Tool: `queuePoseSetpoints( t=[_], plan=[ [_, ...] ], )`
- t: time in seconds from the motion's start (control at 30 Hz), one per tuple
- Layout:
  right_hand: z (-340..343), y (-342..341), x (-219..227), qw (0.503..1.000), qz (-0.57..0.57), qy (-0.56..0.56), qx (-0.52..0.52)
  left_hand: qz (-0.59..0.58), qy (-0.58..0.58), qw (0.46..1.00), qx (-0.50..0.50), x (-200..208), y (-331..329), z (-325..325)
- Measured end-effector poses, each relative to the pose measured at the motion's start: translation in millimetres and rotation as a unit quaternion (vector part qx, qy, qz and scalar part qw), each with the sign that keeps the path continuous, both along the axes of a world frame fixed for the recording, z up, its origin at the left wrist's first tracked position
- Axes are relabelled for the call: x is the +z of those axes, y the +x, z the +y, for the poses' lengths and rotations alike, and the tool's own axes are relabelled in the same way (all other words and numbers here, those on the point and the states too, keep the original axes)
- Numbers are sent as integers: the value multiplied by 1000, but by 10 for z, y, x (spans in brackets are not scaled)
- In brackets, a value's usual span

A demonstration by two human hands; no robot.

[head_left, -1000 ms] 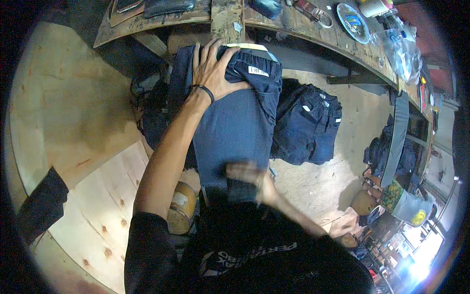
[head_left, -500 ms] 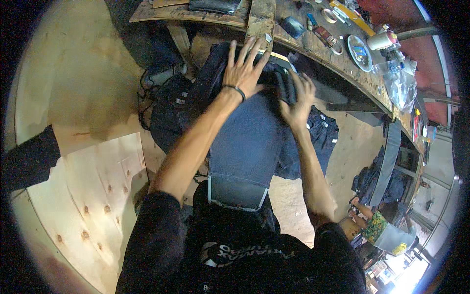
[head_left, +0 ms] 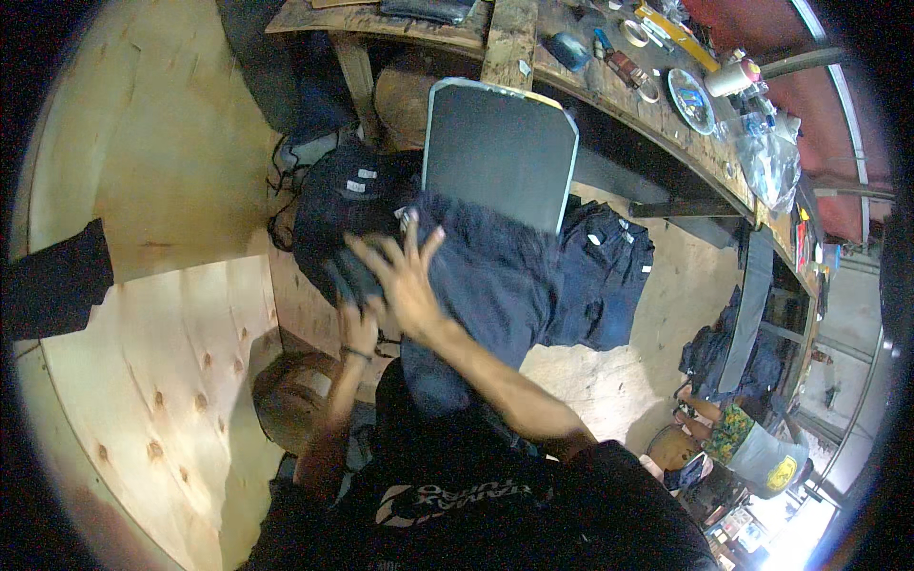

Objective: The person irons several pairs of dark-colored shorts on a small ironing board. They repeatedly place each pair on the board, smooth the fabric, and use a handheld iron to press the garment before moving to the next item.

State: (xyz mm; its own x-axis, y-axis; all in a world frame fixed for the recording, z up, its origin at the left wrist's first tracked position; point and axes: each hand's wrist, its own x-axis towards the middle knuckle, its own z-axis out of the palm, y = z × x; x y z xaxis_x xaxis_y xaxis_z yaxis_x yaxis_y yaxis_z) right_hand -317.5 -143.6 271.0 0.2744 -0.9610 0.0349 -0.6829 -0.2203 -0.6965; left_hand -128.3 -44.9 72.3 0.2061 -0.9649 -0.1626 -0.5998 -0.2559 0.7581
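Observation:
A flat grey board (head_left: 500, 133) with a pale rim reaches from my lap to the workbench edge. Dark navy garment cloth (head_left: 495, 276) covers its nearer part in loose folds, leaving the far end bare. My right hand (head_left: 407, 285) crosses to the left over the cloth's left side, fingers spread and partly blurred. Just beside and below it is my left hand (head_left: 358, 328), wearing a dark wristband, close to dark fabric. Motion smears its fingers, so whether it grips the fabric is unclear.
Dark garments with white labels (head_left: 333, 195) lie left of the board; more dark garments (head_left: 605, 276) lie to its right. A cluttered wooden workbench (head_left: 685, 157) runs across the top and right. Plywood panels (head_left: 171, 352) stand at left. Another person (head_left: 752, 447) is at far right.
The cloth has come down off the board's far end, which now shows. My hands have moved from there toward me and left, the right arm now crossing the board.

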Motion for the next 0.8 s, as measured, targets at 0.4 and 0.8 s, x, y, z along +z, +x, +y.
queuePoseSetpoints(
  t=[0.4, 0.8],
  plan=[
    [-607, -1956, -557, 936, 42, -131, -324, -266, 40, 946, -182, 1802, -2115, -2267],
    [-513, -2350, -30, 974, -165, 144, 55, -237, -130, 928, -257, 1380, -2627, -3413]
  ],
)
